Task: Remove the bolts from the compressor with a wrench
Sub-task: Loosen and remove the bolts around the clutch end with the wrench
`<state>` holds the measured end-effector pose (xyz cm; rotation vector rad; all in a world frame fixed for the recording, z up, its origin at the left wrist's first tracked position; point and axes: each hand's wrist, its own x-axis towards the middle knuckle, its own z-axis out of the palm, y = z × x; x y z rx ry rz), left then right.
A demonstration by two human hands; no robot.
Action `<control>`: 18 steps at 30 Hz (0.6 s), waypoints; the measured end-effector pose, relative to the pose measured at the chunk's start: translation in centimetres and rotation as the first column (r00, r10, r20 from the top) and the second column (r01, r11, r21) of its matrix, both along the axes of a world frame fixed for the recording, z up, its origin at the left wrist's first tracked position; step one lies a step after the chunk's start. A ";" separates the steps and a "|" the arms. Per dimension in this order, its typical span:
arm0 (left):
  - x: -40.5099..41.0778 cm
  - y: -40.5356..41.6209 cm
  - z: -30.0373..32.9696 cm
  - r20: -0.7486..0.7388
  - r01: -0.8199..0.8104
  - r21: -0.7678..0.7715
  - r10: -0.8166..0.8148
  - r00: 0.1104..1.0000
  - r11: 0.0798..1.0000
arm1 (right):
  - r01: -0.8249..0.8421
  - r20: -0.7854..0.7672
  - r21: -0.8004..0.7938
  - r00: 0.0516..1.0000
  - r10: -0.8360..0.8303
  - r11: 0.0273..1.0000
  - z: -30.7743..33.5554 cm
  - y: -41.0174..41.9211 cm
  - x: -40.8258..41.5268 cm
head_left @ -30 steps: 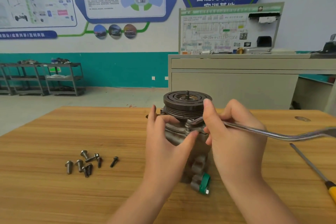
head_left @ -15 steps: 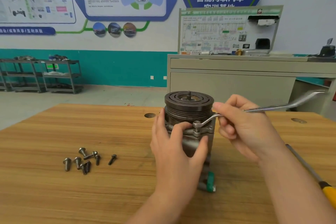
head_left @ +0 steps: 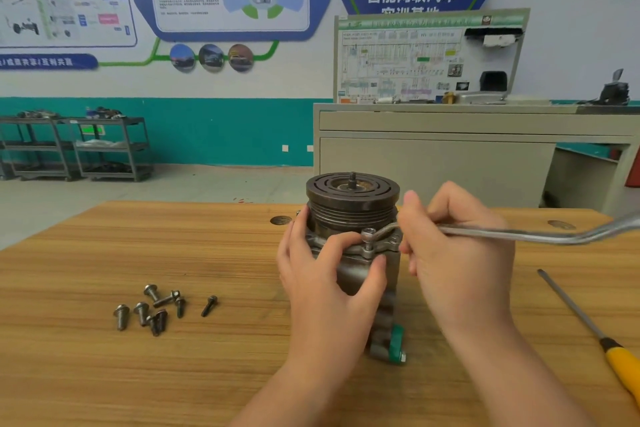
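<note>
Ring wrench seated on a compressor flange bolt

I saw the compressor (head_left: 353,218) upright mid-counter (head_left: 138,374), my left hand (head_left: 325,291) wrapped around its body; my right hand (head_left: 457,253) held its grip closed on the wrench (head_left: 519,234), ring end on the bolt (head_left: 368,235). Removed bolts (head_left: 156,308) lay left, a screwdriver (head_left: 588,329) right.

A yellow-handled screwdriver (head_left: 588,322) is lying near the right edge of the wooden desk (head_left: 104,253), its shaft pointing toward the far side. Beyond the desk's far edge a beige cabinet (head_left: 450,156) is standing, carrying a wiring-diagram board (head_left: 415,59). Two grey shelf carts (head_left: 76,146) are standing against the teal wall.
</note>
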<state>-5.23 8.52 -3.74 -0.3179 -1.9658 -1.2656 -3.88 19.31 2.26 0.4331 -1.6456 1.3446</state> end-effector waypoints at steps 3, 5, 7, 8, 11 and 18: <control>0.2 0.0 0.2 0.027 0.023 0.013 -0.023 0.999 1.000 | 0.180 -0.169 0.175 0.974 -0.151 0.968 -0.5 -1.5 0.8; 0.1 0.0 0.3 0.040 0.026 0.011 -0.027 0.999 1.000 | 0.170 -0.147 0.234 0.980 -0.138 0.957 -0.6 -1.8 1.1; 0.0 0.0 0.0 0.008 0.000 -0.001 0.000 1.000 1.000 | 0.053 0.016 0.177 0.998 -0.057 0.983 0.1 -0.9 0.8; 0.0 0.0 -0.1 -0.014 -0.016 -0.006 0.016 1.000 1.000 | -0.044 0.134 0.090 0.991 0.032 0.995 0.6 -0.1 0.4; -0.1 0.1 0.0 -0.026 -0.033 -0.008 0.033 0.999 0.999 | -0.374 0.401 -0.394 0.752 0.523 0.839 2.0 2.2 -1.0; -0.1 0.1 -0.1 -0.023 -0.009 -0.009 0.008 1.000 1.000 | -0.505 0.091 -0.677 0.664 0.742 0.535 1.5 2.9 -3.1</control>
